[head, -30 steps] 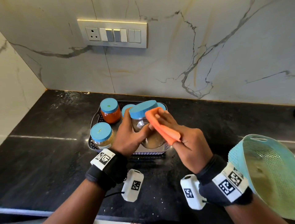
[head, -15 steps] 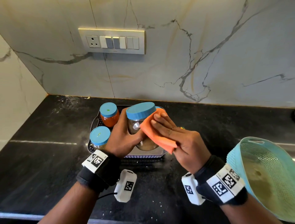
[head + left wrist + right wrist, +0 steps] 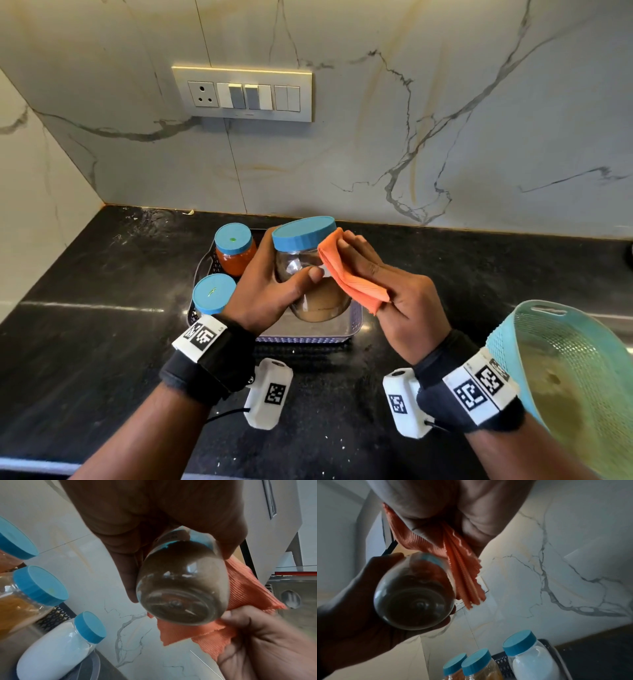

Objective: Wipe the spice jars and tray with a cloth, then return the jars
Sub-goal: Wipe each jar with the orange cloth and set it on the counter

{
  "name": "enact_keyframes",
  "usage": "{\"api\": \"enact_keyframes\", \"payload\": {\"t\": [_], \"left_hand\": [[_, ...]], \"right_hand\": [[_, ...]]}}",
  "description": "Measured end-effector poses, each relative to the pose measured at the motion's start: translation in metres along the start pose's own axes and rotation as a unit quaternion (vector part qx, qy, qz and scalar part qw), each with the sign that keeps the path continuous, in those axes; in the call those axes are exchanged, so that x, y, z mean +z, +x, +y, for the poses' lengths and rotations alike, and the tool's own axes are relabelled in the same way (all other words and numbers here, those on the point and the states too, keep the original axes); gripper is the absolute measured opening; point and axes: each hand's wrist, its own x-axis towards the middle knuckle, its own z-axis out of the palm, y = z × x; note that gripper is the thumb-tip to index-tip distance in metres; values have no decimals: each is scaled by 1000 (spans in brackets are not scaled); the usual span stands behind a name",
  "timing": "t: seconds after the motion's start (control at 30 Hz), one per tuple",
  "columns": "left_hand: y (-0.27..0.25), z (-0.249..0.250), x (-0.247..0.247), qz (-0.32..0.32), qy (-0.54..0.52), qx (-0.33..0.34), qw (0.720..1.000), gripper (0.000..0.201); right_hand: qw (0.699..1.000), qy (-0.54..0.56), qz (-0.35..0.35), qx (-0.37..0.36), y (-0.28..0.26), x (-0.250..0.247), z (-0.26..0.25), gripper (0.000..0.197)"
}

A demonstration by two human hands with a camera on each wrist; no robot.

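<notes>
Above the tray [image 3: 356, 323], the brown-spice jar [image 3: 310, 284] is almost upright, lid up, gripped from its left side by the left hand [image 3: 270, 291]. On its right side, the orange cloth [image 3: 346, 274] touches the glass, pinched between the flat fingers and thumb of the right hand [image 3: 397, 291].

held jar [image 3: 308, 274]: blue lid, brownish powder in the bottom, tilted a bit, up above the tray
left hand [image 3: 270, 291]: wrapped round it, thumb across the front
right hand [image 3: 400, 298]: flat fingers [image 3: 359, 250] pressing the orange cloth [image 3: 346, 274] on the jar's right side
tray [image 3: 308, 337]: on the black desk [image 3: 85, 325], red jar [image 3: 234, 251] far left, another jar [image 3: 213, 293] near left
near right: teal colander [image 3: 565, 377]
</notes>
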Motion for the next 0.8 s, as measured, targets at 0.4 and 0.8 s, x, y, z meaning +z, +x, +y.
{"api": "enact_keyframes", "payload": {"t": [0.4,0.8], "left_hand": [[8,1,-6,46,-6,-6,999,66],[12,16,-11,100,-41,-11,994,79]], "right_hand": [[996,-55,-24,-65,-11,13,-9,53],[994,-91,6,-59,-8,16,-16,50]]}}
